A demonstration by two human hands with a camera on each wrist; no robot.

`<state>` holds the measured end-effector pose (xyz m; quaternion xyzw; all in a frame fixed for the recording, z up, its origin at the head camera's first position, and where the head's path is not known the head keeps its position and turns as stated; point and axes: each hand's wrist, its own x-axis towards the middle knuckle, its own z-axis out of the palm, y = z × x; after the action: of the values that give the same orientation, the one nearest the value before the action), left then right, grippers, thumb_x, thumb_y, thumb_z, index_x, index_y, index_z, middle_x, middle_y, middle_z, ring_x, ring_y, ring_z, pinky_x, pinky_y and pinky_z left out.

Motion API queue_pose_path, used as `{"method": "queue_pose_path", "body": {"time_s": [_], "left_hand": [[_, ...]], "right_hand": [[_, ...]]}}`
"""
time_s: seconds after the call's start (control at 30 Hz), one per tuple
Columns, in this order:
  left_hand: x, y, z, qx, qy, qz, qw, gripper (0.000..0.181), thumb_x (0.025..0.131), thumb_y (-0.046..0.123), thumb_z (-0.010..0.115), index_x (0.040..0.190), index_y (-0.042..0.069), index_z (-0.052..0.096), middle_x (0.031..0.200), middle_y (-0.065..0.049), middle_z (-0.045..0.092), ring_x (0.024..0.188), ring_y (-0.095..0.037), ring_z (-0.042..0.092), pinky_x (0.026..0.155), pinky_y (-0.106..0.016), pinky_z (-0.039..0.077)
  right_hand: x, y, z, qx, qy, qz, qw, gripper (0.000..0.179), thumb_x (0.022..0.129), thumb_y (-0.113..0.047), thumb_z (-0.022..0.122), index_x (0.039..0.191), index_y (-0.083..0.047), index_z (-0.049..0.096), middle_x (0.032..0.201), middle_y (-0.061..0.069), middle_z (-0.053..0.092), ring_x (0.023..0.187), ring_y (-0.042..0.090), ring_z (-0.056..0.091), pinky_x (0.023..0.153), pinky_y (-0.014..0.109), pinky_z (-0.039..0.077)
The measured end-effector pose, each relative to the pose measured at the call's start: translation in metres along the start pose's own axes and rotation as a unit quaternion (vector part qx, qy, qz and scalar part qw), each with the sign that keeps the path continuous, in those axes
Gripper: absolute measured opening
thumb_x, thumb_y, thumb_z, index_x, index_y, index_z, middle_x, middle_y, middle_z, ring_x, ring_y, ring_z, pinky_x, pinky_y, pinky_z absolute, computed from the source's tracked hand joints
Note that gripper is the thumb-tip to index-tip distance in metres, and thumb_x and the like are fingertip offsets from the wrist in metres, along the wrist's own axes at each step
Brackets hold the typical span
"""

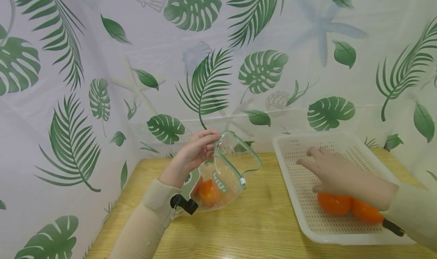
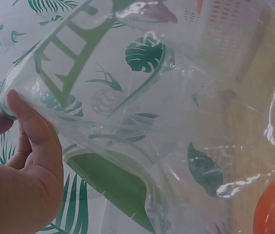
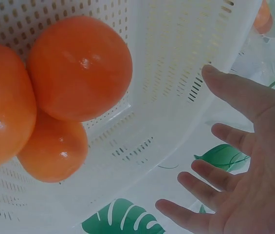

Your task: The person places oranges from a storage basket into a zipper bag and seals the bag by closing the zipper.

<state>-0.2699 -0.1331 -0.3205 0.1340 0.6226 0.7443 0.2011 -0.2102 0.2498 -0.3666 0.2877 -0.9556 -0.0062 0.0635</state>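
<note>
My left hand (image 1: 196, 153) pinches the rim of a clear zip bag (image 1: 227, 196) with green lettering and a green zip edge. The bag's mouth gapes toward the right, and its white slider hangs at the near corner. Inside lies round, shiny orange fruit (image 1: 208, 193). The left wrist view shows the thumb and fingertips of that hand (image 2: 30, 170) on the plastic. My right hand (image 1: 332, 171) is over the white basket (image 1: 289, 189), fingers spread and holding nothing. In the right wrist view, several orange fruits (image 3: 81, 68) sit in the basket, apart from the hand (image 3: 254, 161).
Both bag and basket stand on a wooden table (image 1: 252, 228), the basket at the right. A pale sheet (image 1: 211, 20) printed with green leaves hangs behind and along the sides. The basket's raised perforated wall (image 3: 176, 63) stands between its fruits and the bag.
</note>
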Motion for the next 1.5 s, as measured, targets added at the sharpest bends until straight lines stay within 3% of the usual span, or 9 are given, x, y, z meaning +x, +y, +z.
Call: {"method": "queue_pose_path", "body": {"time_s": [0.3, 0.87, 1.27, 1.5], "left_hand": [[0.0, 0.0, 0.0, -0.002, 0.01, -0.005, 0.9999, 0.036, 0.111, 0.007, 0.048, 0.088, 0.023, 0.071, 0.074, 0.012, 0.064, 0.058, -0.002, 0.051, 0.057, -0.018, 0.052], [0.0, 0.0, 0.0, -0.002, 0.007, -0.002, 1.0, 0.038, 0.112, 0.008, 0.048, 0.087, 0.024, 0.072, 0.073, 0.012, 0.063, 0.057, -0.003, 0.05, 0.057, -0.018, 0.053], [0.0, -0.001, 0.0, -0.002, 0.012, -0.003, 0.9999, 0.037, 0.111, 0.007, 0.048, 0.088, 0.023, 0.072, 0.071, 0.011, 0.062, 0.056, -0.003, 0.05, 0.056, -0.018, 0.053], [-0.001, -0.001, 0.0, 0.001, 0.016, -0.005, 0.9999, 0.036, 0.111, 0.007, 0.049, 0.087, 0.023, 0.072, 0.071, 0.011, 0.063, 0.057, -0.003, 0.049, 0.056, -0.018, 0.052]], "right_hand": [[-0.009, 0.001, 0.003, 0.008, -0.011, 0.019, 0.9997, 0.071, 0.068, -0.02, 0.098, 0.131, -0.016, 0.065, 0.128, 0.025, 0.061, 0.106, 0.042, 0.062, 0.068, 0.055, 0.059], [-0.023, 0.008, 0.014, -0.003, -0.038, 0.018, 0.9991, 0.068, 0.069, -0.025, 0.1, 0.128, -0.015, 0.067, 0.117, 0.015, 0.061, 0.096, 0.031, 0.058, 0.065, 0.042, 0.057], [-0.029, 0.011, 0.021, -0.007, -0.048, 0.014, 0.9987, 0.068, 0.067, -0.025, 0.101, 0.124, -0.016, 0.066, 0.112, 0.01, 0.058, 0.089, 0.024, 0.053, 0.059, 0.031, 0.05], [-0.031, 0.014, 0.024, -0.001, -0.053, 0.018, 0.9984, 0.068, 0.065, -0.025, 0.102, 0.123, -0.015, 0.066, 0.109, 0.01, 0.06, 0.089, 0.025, 0.056, 0.062, 0.034, 0.053]]}}
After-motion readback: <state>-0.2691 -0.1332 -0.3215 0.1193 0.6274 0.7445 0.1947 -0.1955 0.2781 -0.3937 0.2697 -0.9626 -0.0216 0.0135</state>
